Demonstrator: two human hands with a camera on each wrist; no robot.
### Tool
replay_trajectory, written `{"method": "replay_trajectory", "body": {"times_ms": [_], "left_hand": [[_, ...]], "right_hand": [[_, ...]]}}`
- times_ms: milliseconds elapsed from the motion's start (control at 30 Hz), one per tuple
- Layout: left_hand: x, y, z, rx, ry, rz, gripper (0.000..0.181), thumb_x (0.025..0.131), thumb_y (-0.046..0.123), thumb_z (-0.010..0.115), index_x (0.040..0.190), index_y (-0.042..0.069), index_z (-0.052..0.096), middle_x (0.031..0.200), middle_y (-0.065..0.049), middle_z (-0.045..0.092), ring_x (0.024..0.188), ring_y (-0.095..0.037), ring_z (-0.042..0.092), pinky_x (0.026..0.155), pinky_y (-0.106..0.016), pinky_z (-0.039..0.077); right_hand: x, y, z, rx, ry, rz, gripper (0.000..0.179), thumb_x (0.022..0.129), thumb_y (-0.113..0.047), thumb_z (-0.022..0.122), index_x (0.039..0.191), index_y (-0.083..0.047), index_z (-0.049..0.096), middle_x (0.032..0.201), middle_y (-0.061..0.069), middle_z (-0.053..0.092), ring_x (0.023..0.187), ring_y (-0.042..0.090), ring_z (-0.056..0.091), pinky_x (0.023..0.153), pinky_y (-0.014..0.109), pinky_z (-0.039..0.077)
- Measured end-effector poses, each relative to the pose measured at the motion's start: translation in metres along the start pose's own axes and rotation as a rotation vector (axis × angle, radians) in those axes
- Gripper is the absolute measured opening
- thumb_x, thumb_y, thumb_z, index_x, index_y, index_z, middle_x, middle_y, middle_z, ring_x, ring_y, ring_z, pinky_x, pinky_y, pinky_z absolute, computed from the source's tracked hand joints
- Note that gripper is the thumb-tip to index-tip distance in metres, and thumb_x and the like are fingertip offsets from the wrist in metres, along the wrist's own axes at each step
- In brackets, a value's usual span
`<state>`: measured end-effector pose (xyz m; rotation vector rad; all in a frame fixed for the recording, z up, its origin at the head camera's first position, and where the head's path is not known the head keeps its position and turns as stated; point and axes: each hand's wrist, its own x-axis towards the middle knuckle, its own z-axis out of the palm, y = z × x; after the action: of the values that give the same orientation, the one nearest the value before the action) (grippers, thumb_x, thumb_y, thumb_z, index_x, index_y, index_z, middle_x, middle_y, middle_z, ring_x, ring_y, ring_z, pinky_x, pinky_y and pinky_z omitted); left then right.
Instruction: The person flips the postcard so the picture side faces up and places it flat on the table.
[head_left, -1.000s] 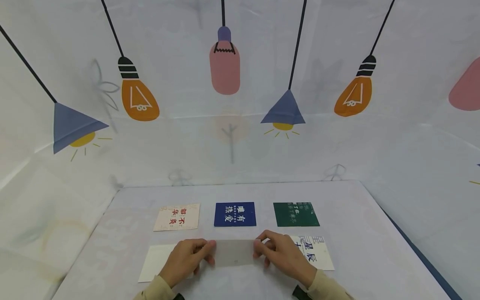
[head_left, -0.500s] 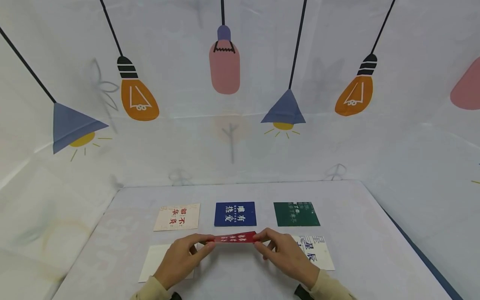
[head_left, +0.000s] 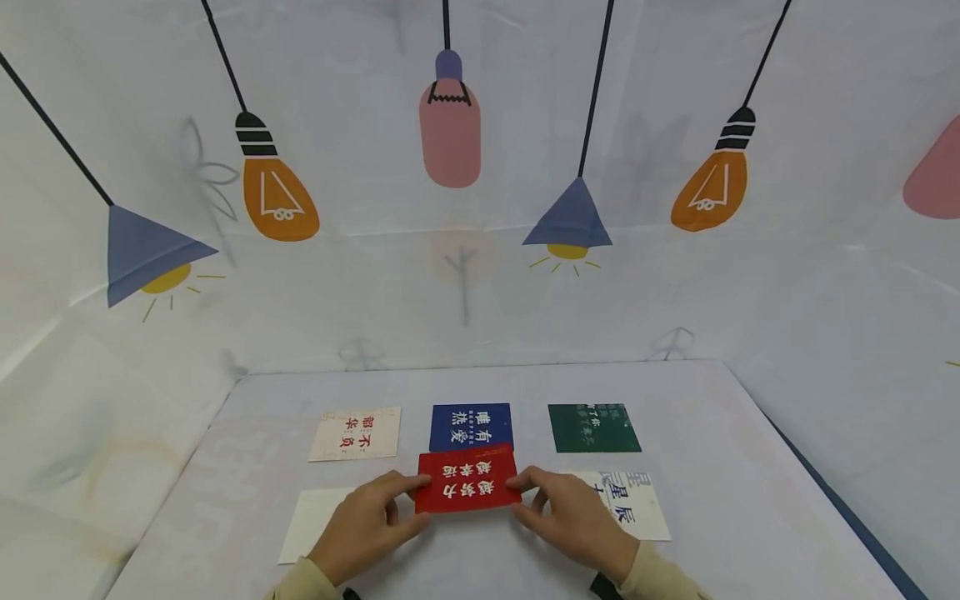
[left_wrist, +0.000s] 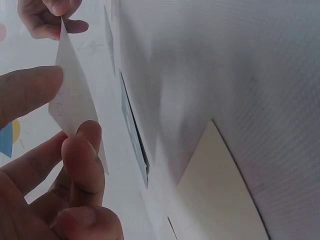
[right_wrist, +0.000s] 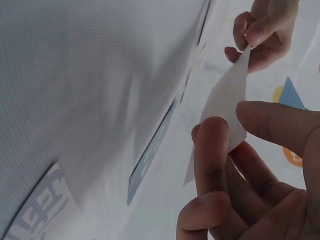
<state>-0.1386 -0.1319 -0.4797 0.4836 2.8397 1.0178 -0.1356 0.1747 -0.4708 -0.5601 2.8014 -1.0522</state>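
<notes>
A red card (head_left: 467, 481) with white characters is held level between both hands above the middle of the table. My left hand (head_left: 369, 521) pinches its left edge between thumb and fingers. On the opposite edge, the thumb and fingers of my right hand (head_left: 573, 512) do the same. The card's pale back (left_wrist: 75, 100) shows in the left wrist view, with finger and thumb on either side. Close behind it lies a dark blue card (head_left: 471, 423), whose lower edge the red one overlaps in the head view.
In the back row are a cream card with red characters (head_left: 354, 434) and a green card (head_left: 595, 428). A blank cream card (head_left: 309, 521) lies by the left hand, a white card with blue characters (head_left: 630, 504) by the right. A lamp-printed sheet (head_left: 360, 292) hangs behind the table.
The held card has turned over: its pale side faced up, then it stood nearly edge-on, and now its red face shows. Both hands stay at about the same place.
</notes>
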Motion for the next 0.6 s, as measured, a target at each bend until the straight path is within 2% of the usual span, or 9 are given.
{"method": "replay_trajectory", "body": {"times_ms": [167,367,600], "left_hand": [[-0.0014,-0.0021,0.0043,0.055,-0.048,0.014,0.051,0.084,0.042,0.082,0.127,0.017,0.071,0.089,0.013,0.059,0.066,-0.002,0.048,0.056,-0.022,0.045],[-0.0011,-0.0019,0.0064,0.094,-0.109,0.025,0.049,0.084,0.042,0.082,0.125,0.016,0.073,0.093,0.012,0.062,0.070,-0.005,0.049,0.059,-0.023,0.045],[-0.0007,-0.0020,0.0082,0.128,-0.168,0.022,0.047,0.088,0.040,0.078,0.126,0.013,0.073,0.092,0.010,0.063,0.075,-0.006,0.051,0.065,-0.026,0.048]], "right_hand": [[-0.0040,-0.0002,0.0030,-0.068,-0.045,-0.004,0.028,0.089,-0.028,0.079,0.115,-0.019,0.073,0.103,-0.012,0.071,0.073,-0.001,0.053,0.067,0.021,0.049],[-0.0065,-0.0001,0.0049,-0.083,-0.101,0.001,0.029,0.090,-0.031,0.078,0.114,-0.017,0.074,0.099,-0.013,0.071,0.071,-0.001,0.051,0.064,0.020,0.048],[-0.0051,0.0040,0.0088,-0.077,-0.163,0.010,0.027,0.092,-0.033,0.075,0.114,-0.017,0.074,0.099,-0.014,0.071,0.075,0.000,0.055,0.070,0.022,0.050]]}}
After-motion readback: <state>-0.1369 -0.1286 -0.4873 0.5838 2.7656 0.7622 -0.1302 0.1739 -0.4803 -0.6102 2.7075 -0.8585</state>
